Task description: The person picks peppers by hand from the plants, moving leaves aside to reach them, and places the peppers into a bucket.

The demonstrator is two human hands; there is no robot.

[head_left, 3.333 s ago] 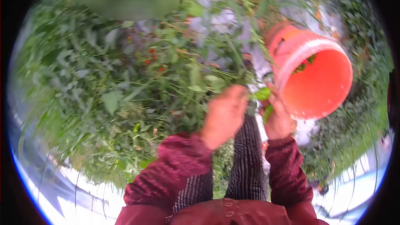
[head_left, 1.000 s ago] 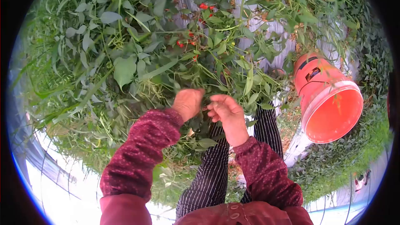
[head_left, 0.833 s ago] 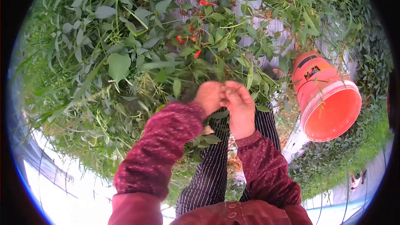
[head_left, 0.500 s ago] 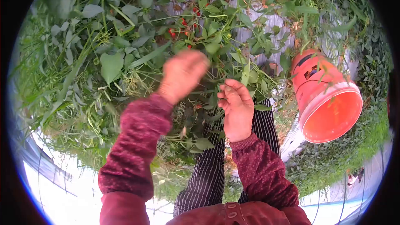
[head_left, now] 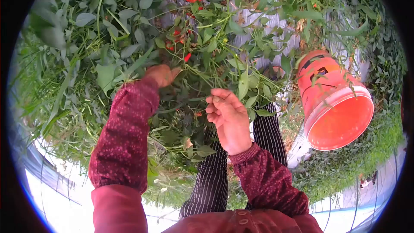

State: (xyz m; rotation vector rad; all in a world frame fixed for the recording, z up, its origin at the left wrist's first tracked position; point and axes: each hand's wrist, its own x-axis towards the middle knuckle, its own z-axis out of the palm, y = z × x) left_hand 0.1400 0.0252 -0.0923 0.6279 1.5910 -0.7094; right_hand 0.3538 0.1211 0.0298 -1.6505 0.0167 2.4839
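Note:
Red chili peppers (head_left: 187, 57) hang in a loose cluster on the leafy pepper plant (head_left: 207, 43) at the upper middle. Just below them, my left hand (head_left: 160, 75) reaches into the foliage; its thumb sticks out to the right and leaves hide the other fingers. To its right, my right hand (head_left: 229, 123) is raised in front of the stems, palm partly turned up. Its thumb and forefinger are pinched together and the other fingers curl in. Whatever may be between those fingertips is too small to make out.
A red-orange bucket (head_left: 338, 116) lies tilted at the right, its mouth facing me. Silvery plastic mulch (head_left: 267, 30) shows between the plants. My striped trouser legs (head_left: 211, 181) stand under the foliage. Tall grassy leaves (head_left: 64, 86) crowd the left side.
My left hand has moved left and slightly up, into the leaves. My right hand has shifted a little left, still pinched. The view has shifted slightly, and the bucket stays in place.

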